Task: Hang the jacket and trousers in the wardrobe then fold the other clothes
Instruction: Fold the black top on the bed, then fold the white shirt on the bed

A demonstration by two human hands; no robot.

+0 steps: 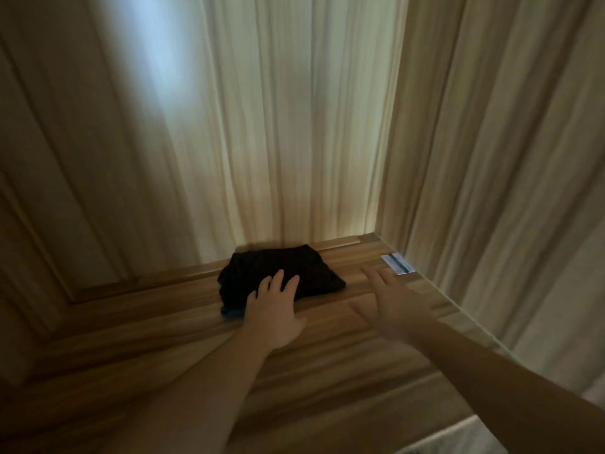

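The folded black cloth garment [281,273] looks soft and matt. The brown wood-grain wardrobe shelf [327,371] has a smooth, faintly satin finish. The small white paper label [397,263] looks flat, smooth.

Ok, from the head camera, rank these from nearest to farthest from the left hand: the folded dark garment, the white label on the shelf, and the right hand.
1. Folded dark garment: directly under the fingers of the left hand, touching.
2. Right hand: beside it on the right, open above the wooden shelf.
3. White label: farthest, in the shelf's back right corner by the side wall.
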